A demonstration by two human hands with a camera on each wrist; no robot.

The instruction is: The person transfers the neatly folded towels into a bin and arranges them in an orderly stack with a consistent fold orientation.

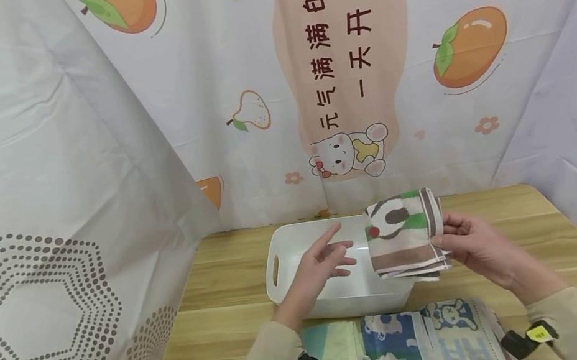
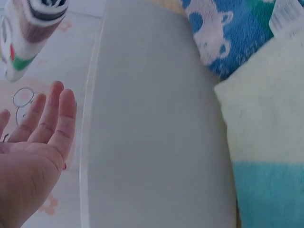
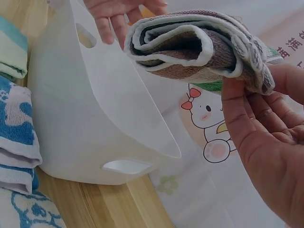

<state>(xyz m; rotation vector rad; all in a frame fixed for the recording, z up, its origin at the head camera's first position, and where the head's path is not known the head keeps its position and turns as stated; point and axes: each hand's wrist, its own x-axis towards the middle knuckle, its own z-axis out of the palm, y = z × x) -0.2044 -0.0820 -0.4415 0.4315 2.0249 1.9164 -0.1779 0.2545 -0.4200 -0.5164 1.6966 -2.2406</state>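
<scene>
My right hand [image 1: 481, 250] pinches a folded towel [image 1: 402, 237] by its right edge, thumb on the near side. The towel is brown, white and green with a red dot, and it hangs over the right part of a white plastic basket [image 1: 284, 297]. In the right wrist view the folded towel [image 3: 190, 47] shows its layered, white-trimmed edge. My left hand [image 1: 316, 270] is over the left part of the basket, fingers spread and holding nothing. The left wrist view has the left hand [image 2: 38, 137] palm up, apart from the towel [image 2: 35, 33].
In front of the basket lie folded towels in a row: a yellow and teal one [image 1: 330, 356], a blue one with white figures [image 1: 391, 346] and a beige-blue one with a bear [image 1: 460, 335]. A printed curtain [image 1: 243, 36] hangs behind the wooden table [image 1: 220, 323].
</scene>
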